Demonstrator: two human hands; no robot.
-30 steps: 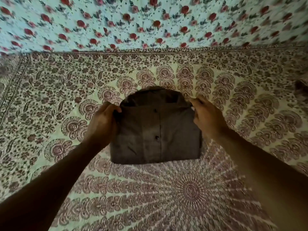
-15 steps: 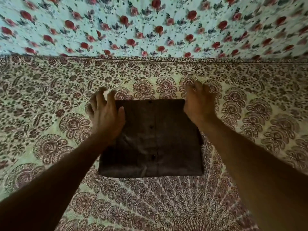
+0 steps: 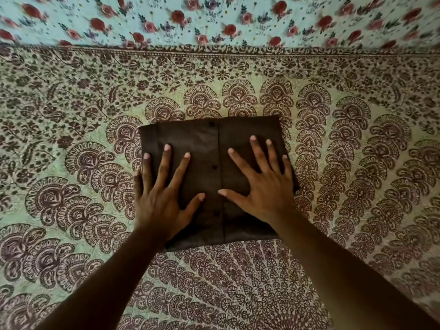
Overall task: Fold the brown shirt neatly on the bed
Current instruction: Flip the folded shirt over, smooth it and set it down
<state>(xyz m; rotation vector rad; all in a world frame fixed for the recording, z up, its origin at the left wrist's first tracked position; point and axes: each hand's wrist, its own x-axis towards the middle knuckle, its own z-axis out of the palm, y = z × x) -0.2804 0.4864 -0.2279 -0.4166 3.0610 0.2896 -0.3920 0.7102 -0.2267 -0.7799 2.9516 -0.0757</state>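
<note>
While flat on the folded brown shirt (image 3: 209,148), both hands' fingers (image 3: 166,160) spread straight, grasping nothing.

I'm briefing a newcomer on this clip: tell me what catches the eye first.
Two spread hands press flat on a folded brown shirt at the centre: the left hand on its left half, the right hand on its right. Around it spreads the paisley-printed bedspread, with a rose-patterned cloth along the top.
</note>
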